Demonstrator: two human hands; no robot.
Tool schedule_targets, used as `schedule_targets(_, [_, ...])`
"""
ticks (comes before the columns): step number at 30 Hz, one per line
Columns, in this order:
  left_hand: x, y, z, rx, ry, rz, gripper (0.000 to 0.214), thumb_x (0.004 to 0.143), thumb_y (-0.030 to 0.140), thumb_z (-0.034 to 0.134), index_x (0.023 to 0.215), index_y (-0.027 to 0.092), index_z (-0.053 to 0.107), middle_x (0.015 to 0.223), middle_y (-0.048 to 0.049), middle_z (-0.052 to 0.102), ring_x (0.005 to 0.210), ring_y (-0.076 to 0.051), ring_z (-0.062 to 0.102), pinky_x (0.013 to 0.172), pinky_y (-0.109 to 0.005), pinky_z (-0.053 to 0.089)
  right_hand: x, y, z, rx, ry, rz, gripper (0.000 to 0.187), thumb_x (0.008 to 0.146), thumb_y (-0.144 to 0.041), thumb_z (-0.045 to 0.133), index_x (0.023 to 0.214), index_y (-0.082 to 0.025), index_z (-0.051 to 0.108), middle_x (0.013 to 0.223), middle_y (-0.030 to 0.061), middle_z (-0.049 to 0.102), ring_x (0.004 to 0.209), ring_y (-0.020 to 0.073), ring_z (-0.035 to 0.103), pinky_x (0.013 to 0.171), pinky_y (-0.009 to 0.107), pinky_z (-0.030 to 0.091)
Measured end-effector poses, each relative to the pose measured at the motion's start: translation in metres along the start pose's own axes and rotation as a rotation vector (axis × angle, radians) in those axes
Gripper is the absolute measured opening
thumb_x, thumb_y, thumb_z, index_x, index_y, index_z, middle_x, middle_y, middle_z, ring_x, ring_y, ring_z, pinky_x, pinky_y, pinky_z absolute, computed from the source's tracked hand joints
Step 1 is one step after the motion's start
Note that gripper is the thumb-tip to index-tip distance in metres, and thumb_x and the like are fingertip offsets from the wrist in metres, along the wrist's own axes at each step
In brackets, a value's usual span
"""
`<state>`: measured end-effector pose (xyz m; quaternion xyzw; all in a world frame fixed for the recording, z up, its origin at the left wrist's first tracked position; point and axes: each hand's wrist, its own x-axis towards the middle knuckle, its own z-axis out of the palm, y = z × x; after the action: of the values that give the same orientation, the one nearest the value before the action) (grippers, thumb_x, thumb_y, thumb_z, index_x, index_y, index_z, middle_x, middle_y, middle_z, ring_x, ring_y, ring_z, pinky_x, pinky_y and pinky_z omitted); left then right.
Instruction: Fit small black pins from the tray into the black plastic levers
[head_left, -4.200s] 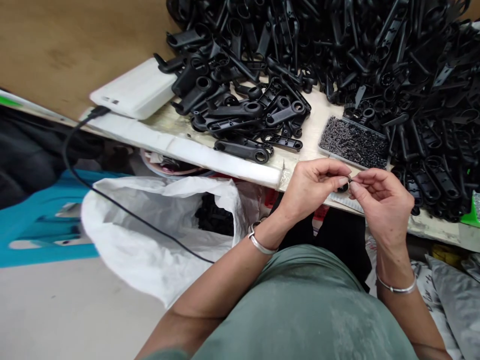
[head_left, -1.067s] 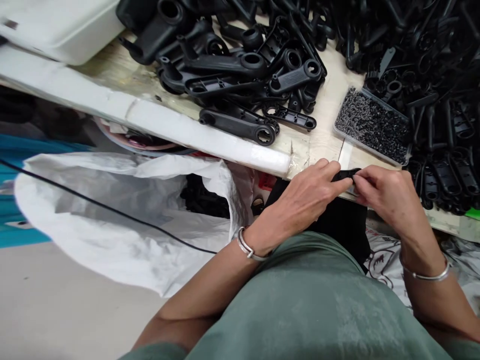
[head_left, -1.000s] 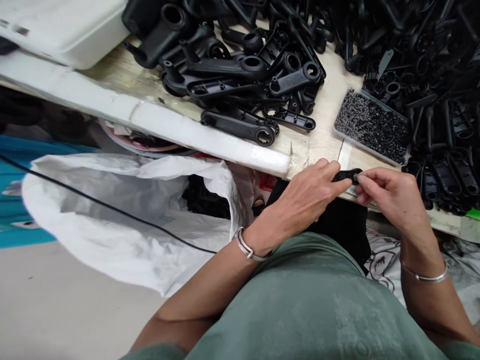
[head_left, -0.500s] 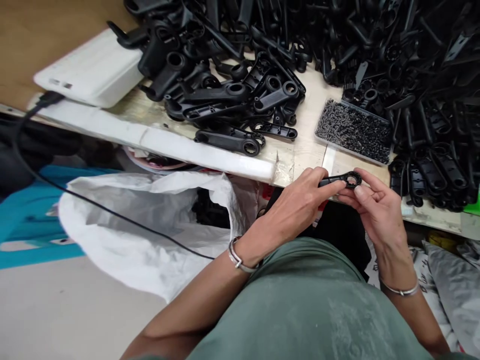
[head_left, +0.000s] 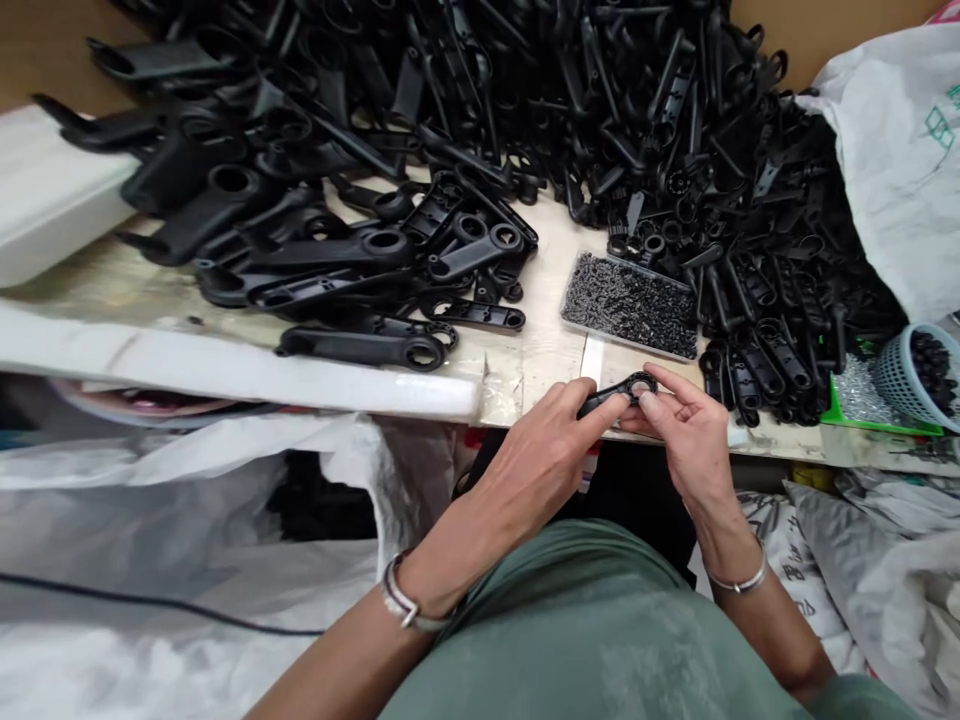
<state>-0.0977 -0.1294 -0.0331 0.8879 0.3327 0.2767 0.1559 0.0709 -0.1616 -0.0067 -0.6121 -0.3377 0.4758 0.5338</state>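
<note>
Between both hands is a black plastic lever-shaped part (head_left: 616,389) with a ring at one end, held over the table's front edge. My left hand (head_left: 559,435) is closed on its narrow end. The fingers and thumb of my right hand (head_left: 686,425) pinch the ring end, so part of the rim is hidden. Just beyond the hands stands a clear shallow box (head_left: 630,307) full of small dark pieces, too small to name. Loose black plastic parts of like shape (head_left: 360,345) lie to the left of it.
A big heap of black parts (head_left: 480,90) covers the back of the table. To the right are a green tray (head_left: 870,410) with shiny small pieces and a light blue basket (head_left: 904,370). A white sack (head_left: 360,450) hangs open below the table at left. A cable (head_left: 150,598) crosses it.
The view has swung to the right, so the basket, green tray and right-hand sack now show. Both hands keep hold of the black part with much the same grip.
</note>
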Motion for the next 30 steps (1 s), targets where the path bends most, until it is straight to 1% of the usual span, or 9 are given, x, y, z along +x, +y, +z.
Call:
schedule_targets(4, [0.005,0.005,0.0,0.036,0.048,0.067,0.045,0.092,0.004,0.04,0.133,0.019,0.049,0.11,-0.0112,0.062,0.092,-0.021,0.062,0.077,-0.034,0.057,0.002,-0.026,-0.005,-0.169,-0.067,0.006,0.034,0.08,-0.036,0.075,0.112,-0.024,0.071,0.08,-0.0009,0.075,0.069,0.0191,0.073,0.079,0.041,0.065])
schedule_targets(7, [0.009,0.005,-0.014,0.061,0.076,0.089,0.039,0.097,0.02,0.053,0.135,0.021,0.045,0.124,-0.0164,0.061,0.11,-0.027,0.062,0.088,-0.04,0.055,0.019,-0.057,-0.023,-0.461,-0.1,-0.126,0.039,0.088,-0.036,0.063,0.123,-0.02,0.066,0.091,0.0024,0.075,0.073,0.0172,0.071,0.076,0.035,0.062])
schedule_targets(10, [0.005,-0.006,-0.037,0.129,0.184,0.003,0.04,0.097,0.021,0.054,0.136,0.023,0.044,0.134,-0.0197,0.058,0.122,-0.03,0.057,0.096,-0.046,0.05,0.048,-0.09,-0.051,-0.798,0.045,-0.417,0.045,0.093,-0.036,0.053,0.134,-0.019,0.06,0.1,0.0064,0.072,0.071,0.0163,0.067,0.067,0.033,0.057])
schedule_targets(12, [-0.004,-0.017,-0.051,0.178,0.222,-0.092,0.036,0.096,0.02,0.053,0.132,0.028,0.05,0.13,-0.0172,0.062,0.118,-0.032,0.059,0.094,-0.049,0.049,0.062,-0.104,-0.067,-0.985,0.143,-0.497,0.045,0.094,-0.037,0.05,0.135,-0.021,0.06,0.093,0.0061,0.072,0.07,0.0175,0.066,0.064,0.033,0.054])
schedule_targets(13, [-0.009,-0.023,-0.057,0.202,0.259,-0.13,0.034,0.096,0.021,0.054,0.128,0.031,0.053,0.125,-0.0142,0.065,0.113,-0.031,0.061,0.092,-0.049,0.049,0.066,-0.108,-0.073,-1.07,0.147,-0.508,0.043,0.095,-0.036,0.049,0.133,-0.022,0.062,0.087,0.0054,0.071,0.068,0.0179,0.065,0.065,0.033,0.053])
schedule_targets(17, [-0.03,-0.044,-0.071,0.292,0.357,-0.288,0.028,0.093,0.023,0.059,0.116,0.039,0.064,0.107,-0.0036,0.07,0.099,-0.026,0.062,0.09,-0.046,0.048,0.054,-0.1,-0.077,-1.335,0.014,-0.46,0.039,0.096,-0.033,0.047,0.128,-0.022,0.064,0.077,0.0039,0.07,0.066,0.0194,0.064,0.069,0.034,0.049])
schedule_targets(21, [-0.038,-0.058,-0.077,0.337,0.381,-0.373,0.017,0.093,0.029,0.06,0.105,0.036,0.07,0.098,-0.0019,0.072,0.091,-0.024,0.061,0.085,-0.043,0.046,0.034,-0.08,-0.067,-1.61,0.048,-0.396,0.04,0.097,-0.033,0.045,0.132,-0.018,0.058,0.086,0.0097,0.073,0.073,0.0255,0.067,0.066,0.034,0.044])
schedule_targets(25, [-0.035,-0.065,-0.079,0.409,0.325,-0.385,0.014,0.096,0.031,0.057,0.097,0.028,0.07,0.097,-0.0051,0.073,0.088,-0.025,0.06,0.078,-0.04,0.042,0.039,-0.078,-0.064,-1.76,0.034,-0.362,0.038,0.099,-0.034,0.042,0.13,-0.018,0.055,0.091,0.0123,0.074,0.072,0.0272,0.068,0.061,0.032,0.039])
schedule_targets(30, [-0.034,-0.07,-0.081,0.471,0.318,-0.348,0.016,0.099,0.028,0.053,0.097,0.026,0.068,0.094,-0.0029,0.072,0.085,-0.021,0.057,0.074,-0.037,0.038,0.054,-0.077,-0.069,-1.81,-0.062,-0.414,0.033,0.1,-0.033,0.043,0.126,-0.021,0.059,0.107,0.0126,0.072,0.083,0.0266,0.067,0.058,0.03,0.034])
